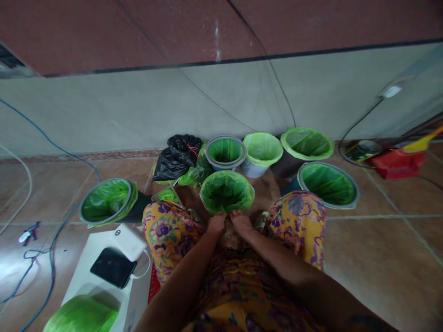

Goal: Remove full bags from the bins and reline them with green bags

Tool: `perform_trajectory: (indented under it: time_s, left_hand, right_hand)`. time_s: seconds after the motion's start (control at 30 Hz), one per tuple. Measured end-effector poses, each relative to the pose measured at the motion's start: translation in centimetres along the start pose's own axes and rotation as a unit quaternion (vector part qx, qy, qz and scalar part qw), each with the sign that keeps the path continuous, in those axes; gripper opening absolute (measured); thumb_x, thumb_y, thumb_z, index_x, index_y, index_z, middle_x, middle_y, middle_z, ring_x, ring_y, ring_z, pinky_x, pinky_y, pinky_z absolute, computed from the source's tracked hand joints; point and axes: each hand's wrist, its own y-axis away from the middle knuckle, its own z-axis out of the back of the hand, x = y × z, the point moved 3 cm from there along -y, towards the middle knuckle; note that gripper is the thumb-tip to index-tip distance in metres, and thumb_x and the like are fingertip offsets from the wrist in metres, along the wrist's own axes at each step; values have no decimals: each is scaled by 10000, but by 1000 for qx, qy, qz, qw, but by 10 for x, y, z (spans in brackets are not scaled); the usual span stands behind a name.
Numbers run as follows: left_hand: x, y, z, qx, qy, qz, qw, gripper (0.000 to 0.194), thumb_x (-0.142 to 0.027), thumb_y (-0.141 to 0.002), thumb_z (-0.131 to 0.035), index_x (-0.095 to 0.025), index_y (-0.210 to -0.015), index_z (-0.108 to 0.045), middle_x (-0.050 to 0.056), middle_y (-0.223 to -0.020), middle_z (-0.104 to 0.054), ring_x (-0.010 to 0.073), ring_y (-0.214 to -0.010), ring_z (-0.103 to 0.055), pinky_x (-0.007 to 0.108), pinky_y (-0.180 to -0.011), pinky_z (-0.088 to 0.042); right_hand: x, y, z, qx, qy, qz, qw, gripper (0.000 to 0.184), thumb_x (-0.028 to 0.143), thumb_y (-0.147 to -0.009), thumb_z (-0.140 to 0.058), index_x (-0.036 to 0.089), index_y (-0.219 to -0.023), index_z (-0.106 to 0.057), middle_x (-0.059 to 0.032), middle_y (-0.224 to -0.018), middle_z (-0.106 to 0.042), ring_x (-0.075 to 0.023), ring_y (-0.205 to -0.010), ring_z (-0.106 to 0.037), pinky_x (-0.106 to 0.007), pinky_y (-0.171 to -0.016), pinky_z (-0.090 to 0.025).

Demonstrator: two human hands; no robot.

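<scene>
- Left hand [216, 224] and right hand [241, 221]: fingers curled on the near rim of the round bin lined with a green plastic bag [226, 191], between the knees.
- Green-lined bins on the tiled floor [380, 240]: six counted.
- Knotted black plastic bag [177, 156]: one, by the wall.

1. Both my forearms are bare, with no sleeves reaching into view.
2. My left hand [216, 223] wears no glove, ring or band that I can make out.
3. My right hand [241, 222] is bare too.
4. My garment [238, 281] is mustard yellow, printed with purple, magenta and green flowers (loose fabric, covering lap and both knees).
5. A dark mark shows low on my right forearm, too blurred to read.
</scene>
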Motion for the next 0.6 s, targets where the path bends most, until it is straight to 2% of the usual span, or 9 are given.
perform_trajectory:
  time_s: [0.17,0.3,0.4,0.5,0.6]
  left_hand:
    - [-3,-9,-1,47,-52,7,998,379,-122,-940,-313,-138,-1165,-618,124,-1169,-659,208,-1082,-650,303,-915,-498]
    - [-6,-8,2,52,-45,22,997,374,-125,-939,-328,-128,-1174,-619,136,-1201,-650,204,-1096,-647,286,-913,-501]
    - [-8,-6,2,53,-43,25,997,368,-123,-939,-336,-117,-1170,-622,146,-1173,-663,213,-1091,-649,304,-932,-499]
    - [-9,-5,1,59,-49,27,997,365,-108,-935,-346,-113,-1162,-632,154,-1157,-666,225,-1075,-658,317,-914,-514]
    - [-9,-5,-1,63,-53,38,996,376,-67,-918,-353,-118,-1159,-637,151,-1141,-668,232,-1055,-669,313,-873,-532]
  right_hand:
    - [0,3,6,3,10,-11,1000,320,120,-934,-390,145,-1104,-660,-132,-1124,-637,-230,-1089,-548,-317,-916,-429]
    - [5,9,10,-24,-5,1,1000,342,122,-939,-357,160,-1128,-640,-125,-1158,-628,-224,-1062,-567,-320,-905,-428]
    - [6,8,12,-13,-13,11,1000,324,115,-926,-379,135,-1070,-668,-131,-1100,-661,-221,-1050,-585,-308,-931,-414]
    - [-1,-3,23,-24,-25,4,999,323,143,-940,-380,138,-992,-699,-121,-1023,-697,-206,-1017,-611,-293,-964,-394]
    - [-18,-28,40,-51,-53,-32,997,339,197,-964,-380,162,-1100,-689,-110,-1096,-697,-197,-1064,-615,-291,-974,-399]
